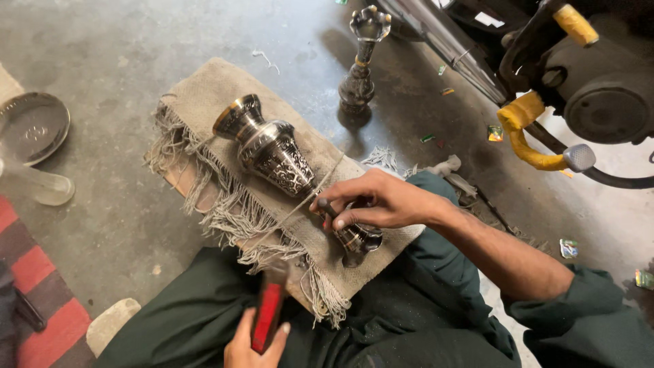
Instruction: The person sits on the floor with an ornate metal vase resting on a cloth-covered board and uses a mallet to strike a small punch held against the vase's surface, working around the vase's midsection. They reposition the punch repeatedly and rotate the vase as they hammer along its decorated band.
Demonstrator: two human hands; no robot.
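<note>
A dark engraved metal vase [272,153] with a brass-coloured rim lies on its side on a frayed burlap cloth [204,95] spread over a board on my lap. My right hand [381,201] rests on the vase's narrow part near its foot, pinching a small dark punch [325,206] against the metal. My left hand [253,344] is low at the frame's bottom, gripping a red-handled hammer [269,310] whose head points up toward the cloth's edge. A string runs across the cloth by the vase.
A tall dark metal stand [360,71] with a claw-like top stands on the concrete floor behind the cloth. A round metal dish [30,126] lies at left. Vehicle parts with a yellow-wrapped lever [524,133] fill the upper right. A red striped mat [37,300] is at lower left.
</note>
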